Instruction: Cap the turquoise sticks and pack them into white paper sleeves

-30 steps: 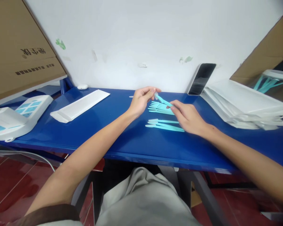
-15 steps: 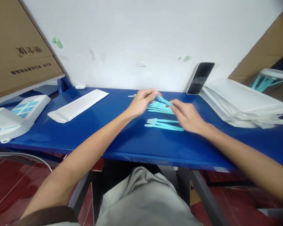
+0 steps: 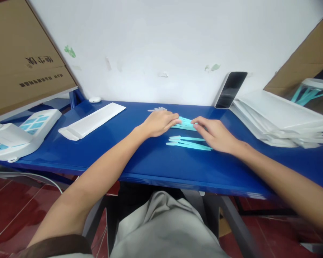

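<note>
Several turquoise sticks that look like eyebrow razors (image 3: 185,123) lie side by side in a bunch on the blue table. My left hand (image 3: 161,123) is bent over the left end of this bunch, its fingers closed against the handles and hiding them. At the right end, the thumb and fingertips of my right hand (image 3: 214,133) pinch the razors' tips. Closer to the front edge, a few separate razors (image 3: 188,142) lie apart from the bunch. Small pale translucent pieces (image 3: 157,109) sit behind my left hand, near the wall.
A long white tray-like packet (image 3: 93,121) lies to the left, near a white device with blue panels (image 3: 34,125). A phone (image 3: 231,89) leans on the wall. White envelopes (image 3: 282,118) are stacked at right, beside a clear tub (image 3: 312,91) holding turquoise sticks.
Both hands have come down from holding one raised razor between them to the bunch on the table. More of the small pale pieces now show behind my left hand.
</note>
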Available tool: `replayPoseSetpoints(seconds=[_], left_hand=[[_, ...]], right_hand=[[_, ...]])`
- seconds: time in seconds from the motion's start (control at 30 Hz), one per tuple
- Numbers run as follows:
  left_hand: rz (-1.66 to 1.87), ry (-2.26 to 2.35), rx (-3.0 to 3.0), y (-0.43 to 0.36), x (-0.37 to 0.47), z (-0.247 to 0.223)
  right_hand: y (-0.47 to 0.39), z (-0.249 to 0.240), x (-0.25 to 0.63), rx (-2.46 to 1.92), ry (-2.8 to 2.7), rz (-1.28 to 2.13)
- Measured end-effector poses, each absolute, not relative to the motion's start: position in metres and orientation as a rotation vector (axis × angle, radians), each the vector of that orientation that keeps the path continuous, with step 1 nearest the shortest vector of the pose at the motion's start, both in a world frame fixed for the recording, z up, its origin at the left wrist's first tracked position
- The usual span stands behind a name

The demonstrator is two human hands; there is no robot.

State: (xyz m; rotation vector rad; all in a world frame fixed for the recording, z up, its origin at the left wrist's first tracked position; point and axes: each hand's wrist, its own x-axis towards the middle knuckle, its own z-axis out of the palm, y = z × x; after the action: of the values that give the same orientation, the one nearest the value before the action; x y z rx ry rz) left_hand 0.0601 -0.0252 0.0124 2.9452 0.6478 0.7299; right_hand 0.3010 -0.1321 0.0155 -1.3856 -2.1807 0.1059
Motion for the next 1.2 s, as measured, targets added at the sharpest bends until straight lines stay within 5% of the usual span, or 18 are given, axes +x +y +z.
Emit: replayPoseSetpoints(seconds=[0.4, 1.2], left_hand=[[0.736, 1.562, 2.509, 0.015, 0.018, 0.01], [0.951, 1.715, 2.502, 0.023, 0.015, 0.001]], right_hand=[[-0.12, -0.004, 0.308, -1.355, -2.368, 0.166], [-0.107, -0.007, 0.327, -1.409, -2.429, -0.028]])
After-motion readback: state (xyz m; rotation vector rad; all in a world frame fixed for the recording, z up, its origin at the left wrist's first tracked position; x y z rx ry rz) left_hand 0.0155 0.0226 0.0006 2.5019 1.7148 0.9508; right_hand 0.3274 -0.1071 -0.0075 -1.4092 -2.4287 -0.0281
